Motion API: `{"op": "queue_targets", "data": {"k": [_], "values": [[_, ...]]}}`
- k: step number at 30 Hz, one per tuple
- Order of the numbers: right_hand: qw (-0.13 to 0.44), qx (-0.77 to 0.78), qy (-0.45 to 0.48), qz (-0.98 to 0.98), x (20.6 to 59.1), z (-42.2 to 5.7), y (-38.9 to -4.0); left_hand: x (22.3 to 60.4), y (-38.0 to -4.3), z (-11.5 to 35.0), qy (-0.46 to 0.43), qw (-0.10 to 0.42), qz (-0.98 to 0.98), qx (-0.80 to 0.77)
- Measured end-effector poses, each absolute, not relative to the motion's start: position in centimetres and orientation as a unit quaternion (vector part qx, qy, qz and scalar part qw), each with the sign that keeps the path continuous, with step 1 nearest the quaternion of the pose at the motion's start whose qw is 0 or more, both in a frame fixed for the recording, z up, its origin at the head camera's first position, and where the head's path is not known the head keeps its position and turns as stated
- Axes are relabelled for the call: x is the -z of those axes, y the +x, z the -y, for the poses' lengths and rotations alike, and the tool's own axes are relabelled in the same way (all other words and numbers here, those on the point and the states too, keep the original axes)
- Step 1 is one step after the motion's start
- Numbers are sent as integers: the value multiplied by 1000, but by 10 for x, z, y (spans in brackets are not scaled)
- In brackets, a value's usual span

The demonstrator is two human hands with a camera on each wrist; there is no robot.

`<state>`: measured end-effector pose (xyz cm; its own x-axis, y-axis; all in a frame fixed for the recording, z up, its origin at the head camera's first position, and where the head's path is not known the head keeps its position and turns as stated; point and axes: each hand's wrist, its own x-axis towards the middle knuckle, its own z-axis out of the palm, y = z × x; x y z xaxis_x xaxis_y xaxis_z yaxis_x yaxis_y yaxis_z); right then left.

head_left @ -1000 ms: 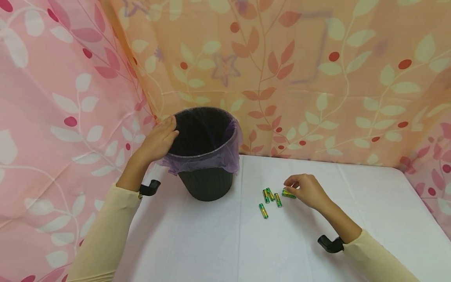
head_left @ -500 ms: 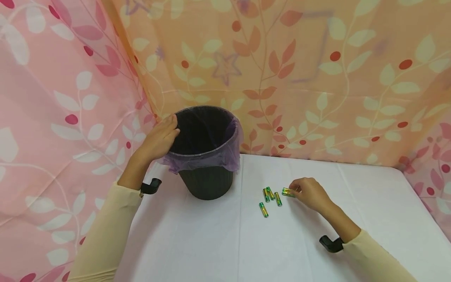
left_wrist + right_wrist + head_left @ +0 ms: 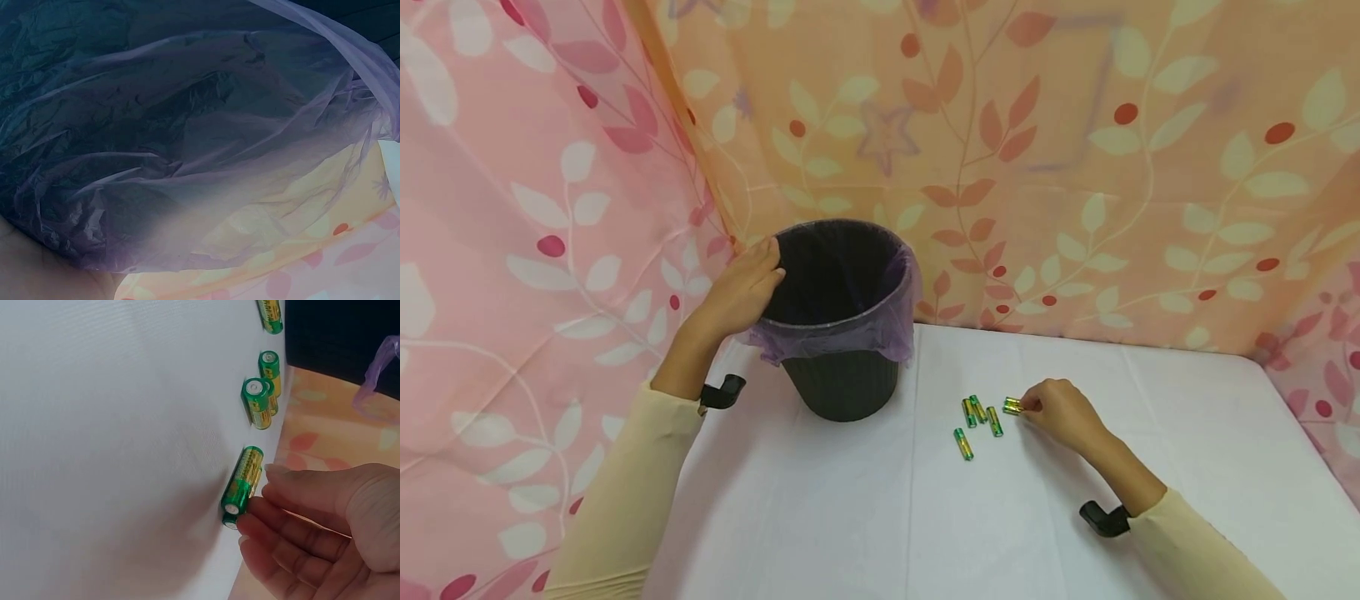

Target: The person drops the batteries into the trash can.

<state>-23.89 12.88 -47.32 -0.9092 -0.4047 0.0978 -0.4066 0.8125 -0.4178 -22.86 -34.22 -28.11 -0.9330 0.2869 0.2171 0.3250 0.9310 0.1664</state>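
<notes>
A dark trash bin [image 3: 842, 387] stands at the table's left, its mouth lined with a thin purple plastic bag [image 3: 865, 333]. My left hand [image 3: 741, 287] grips the left side of its rim over the bag. In the left wrist view the bag [image 3: 206, 144] fills most of the frame, with part of that hand at the lower left corner. Two green and gold batteries [image 3: 244, 478] lie side by side under my right hand [image 3: 312, 531], whose thumb and fingertips pinch at them. Several more batteries [image 3: 977, 410] lie loosely grouped to the left, between this hand and the bin.
A white cloth covers the table [image 3: 820, 517]. Patterned orange fabric [image 3: 1075, 208] hangs behind it, and pink fabric [image 3: 550, 333] on the left. Both wrists carry a black camera mount [image 3: 1105, 518].
My right hand has shifted slightly right, toward the right end of the two batteries, showing more of them. The left hand stays on the rim. The head view has shifted a little.
</notes>
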Motion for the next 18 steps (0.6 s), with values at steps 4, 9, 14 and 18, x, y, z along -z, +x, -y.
{"op": "queue_targets", "data": {"k": [4,9,14,18], "values": [[-8,-223,218,950,476,-127,-239,281,-229,342,-150,89,979,104],[-12,-220,226,949,480,-125,-239,281,-230,342,-150,92,978,112],[-13,-219,233,947,481,-125,-238,280,-229,342,-146,86,979,109],[-33,-217,238,946,480,-125,-238,281,-230,343,-143,82,980,111]]}}
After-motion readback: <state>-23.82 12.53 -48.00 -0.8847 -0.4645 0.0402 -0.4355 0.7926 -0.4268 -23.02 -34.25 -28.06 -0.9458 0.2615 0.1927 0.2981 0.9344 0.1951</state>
